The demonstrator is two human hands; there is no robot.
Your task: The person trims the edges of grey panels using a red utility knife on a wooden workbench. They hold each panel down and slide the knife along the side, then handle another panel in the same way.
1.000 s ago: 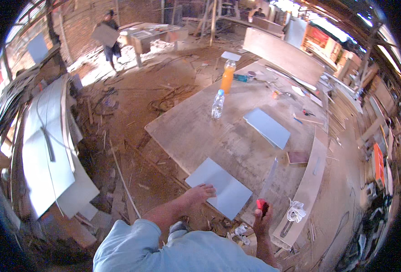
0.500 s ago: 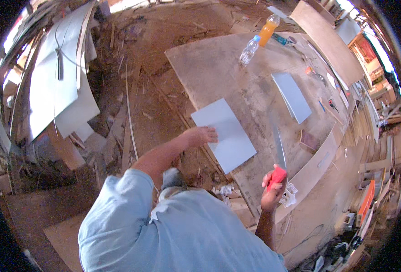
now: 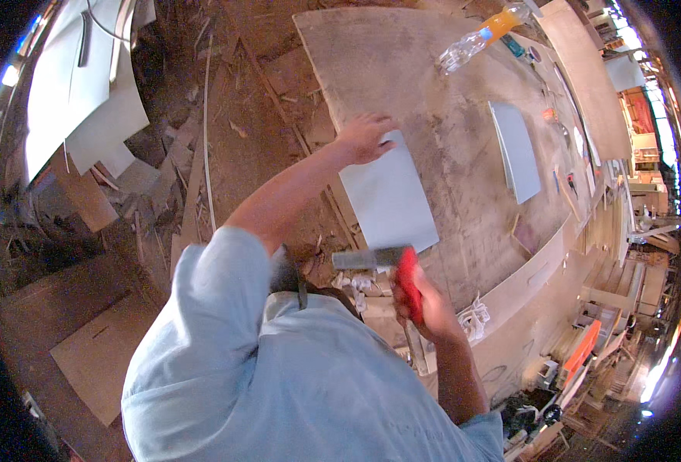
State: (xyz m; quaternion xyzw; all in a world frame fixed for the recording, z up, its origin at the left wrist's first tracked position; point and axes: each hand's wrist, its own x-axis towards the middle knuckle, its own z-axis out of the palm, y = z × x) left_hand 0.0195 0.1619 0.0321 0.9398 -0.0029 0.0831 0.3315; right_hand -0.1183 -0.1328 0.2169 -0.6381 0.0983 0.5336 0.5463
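My left hand [image 3: 368,138] reaches over the far left corner of a white rectangular panel [image 3: 393,196], its fingers stretched out; whether they press on it is unclear. The panel lies near the left edge of a large worn board used as a tabletop [image 3: 463,231]. In my right hand [image 3: 431,306] is the red handle of a handsaw [image 3: 371,259]. Its grey blade, smeared by motion, points left across the near end of the panel. I cannot tell whether blade and panel touch.
Farther right lie more white panels [image 3: 516,150], apparently stacked. A clear bottle [image 3: 463,52] and an orange drink bottle [image 3: 503,23] are at the far side. Crumpled white plastic [image 3: 474,319] sits by the near edge. Large white sheets [image 3: 78,85] and wood scraps fill the left.
My left hand has slid from the panel's left side to its far corner. My right hand has moved left and closer, swinging the saw from pointing away to pointing left. The view has shifted.
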